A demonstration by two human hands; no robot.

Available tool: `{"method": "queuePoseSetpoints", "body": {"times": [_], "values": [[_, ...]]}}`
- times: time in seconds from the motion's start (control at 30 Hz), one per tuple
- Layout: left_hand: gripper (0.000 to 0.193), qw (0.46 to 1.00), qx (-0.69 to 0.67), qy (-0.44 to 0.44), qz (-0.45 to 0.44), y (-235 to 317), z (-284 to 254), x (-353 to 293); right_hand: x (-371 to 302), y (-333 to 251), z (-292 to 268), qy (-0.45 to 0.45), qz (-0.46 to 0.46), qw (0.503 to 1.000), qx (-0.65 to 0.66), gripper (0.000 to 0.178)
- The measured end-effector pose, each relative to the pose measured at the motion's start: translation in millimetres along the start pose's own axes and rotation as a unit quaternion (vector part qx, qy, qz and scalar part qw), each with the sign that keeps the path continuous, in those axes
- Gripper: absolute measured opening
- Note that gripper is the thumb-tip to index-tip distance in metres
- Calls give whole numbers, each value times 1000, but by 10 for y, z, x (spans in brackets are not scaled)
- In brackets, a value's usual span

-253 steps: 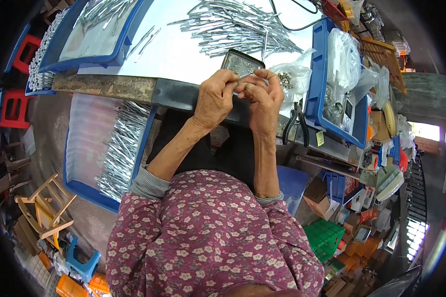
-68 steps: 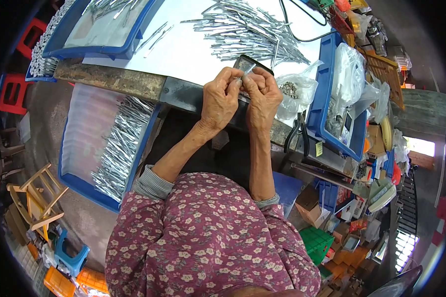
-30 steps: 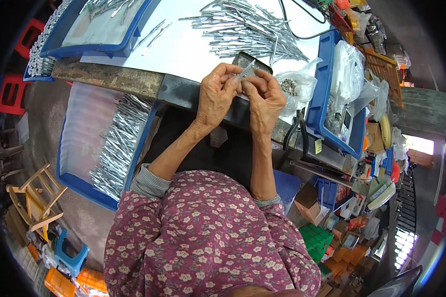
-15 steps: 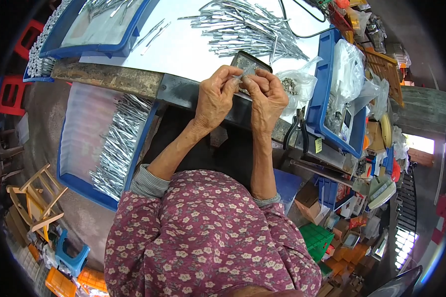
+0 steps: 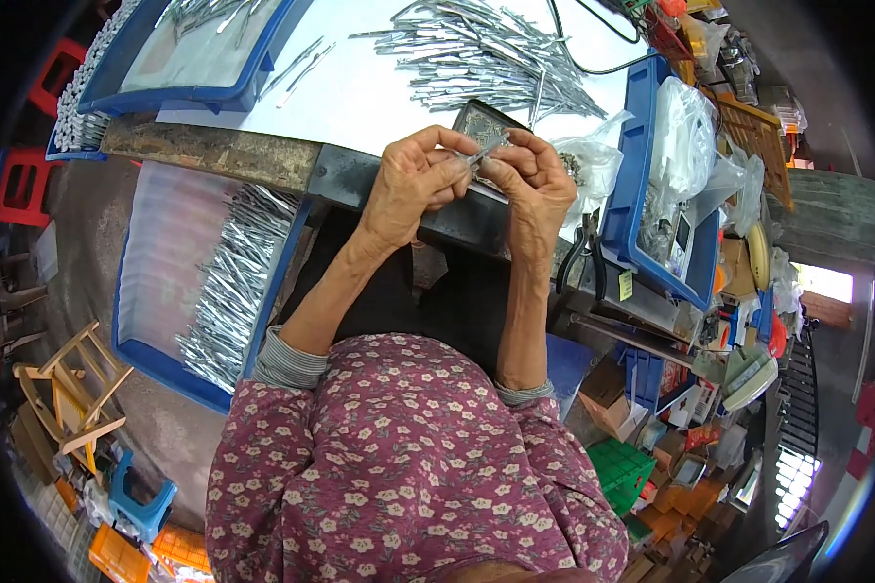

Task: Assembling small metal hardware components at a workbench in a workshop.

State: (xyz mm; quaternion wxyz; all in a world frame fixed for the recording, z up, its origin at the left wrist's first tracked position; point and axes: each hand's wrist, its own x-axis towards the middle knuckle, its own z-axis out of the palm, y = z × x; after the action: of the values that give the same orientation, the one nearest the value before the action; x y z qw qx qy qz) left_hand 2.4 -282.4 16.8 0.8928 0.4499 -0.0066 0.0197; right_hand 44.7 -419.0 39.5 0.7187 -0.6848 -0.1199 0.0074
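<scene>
Between my two hands is a thin, silvery metal strip (image 5: pixel 488 149), tilted up to the right. My left hand (image 5: pixel 413 185) pinches its lower end with thumb and forefinger. Close beside it, my right hand (image 5: pixel 530 182) grips the upper end, fingers bent. Both hands are above the table's front edge, just in front of a small dark tray (image 5: pixel 478 119) with small bits in it, which they partly cover. Beyond the tray a large heap of similar metal strips (image 5: pixel 486 58) lies on the white tabletop (image 5: pixel 360 107).
At the right, a blue bin (image 5: pixel 642 126) holds plastic bags, with black-handled pliers (image 5: pixel 583 255) hanging near it. A clear bag (image 5: pixel 593 160) lies beside my right hand. Another blue bin (image 5: pixel 131 355) with many strips stands lower left; a blue tray (image 5: pixel 180 100) sits upper left.
My hands have drawn slightly apart, the left moving left and the right a little rightward. The metal strip between them now shows more clearly.
</scene>
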Motion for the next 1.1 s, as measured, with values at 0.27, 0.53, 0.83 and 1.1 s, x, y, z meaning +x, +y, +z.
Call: {"method": "queuePoseSetpoints", "body": {"times": [0.27,0.53,0.83,1.1], "values": [[12,997,56,33,44,-58,99,-10,30,26,-7,-23,40,998,33,34],[11,944,258,131,157,-228,171,-14,18,67,56,-7,44,998,35,33],[11,902,337,156,218,-212,208,1,-15,139,119,24,33,998,51,32],[11,909,316,168,215,-248,206,27,-39,155,182,39,15,999,26,25]]}}
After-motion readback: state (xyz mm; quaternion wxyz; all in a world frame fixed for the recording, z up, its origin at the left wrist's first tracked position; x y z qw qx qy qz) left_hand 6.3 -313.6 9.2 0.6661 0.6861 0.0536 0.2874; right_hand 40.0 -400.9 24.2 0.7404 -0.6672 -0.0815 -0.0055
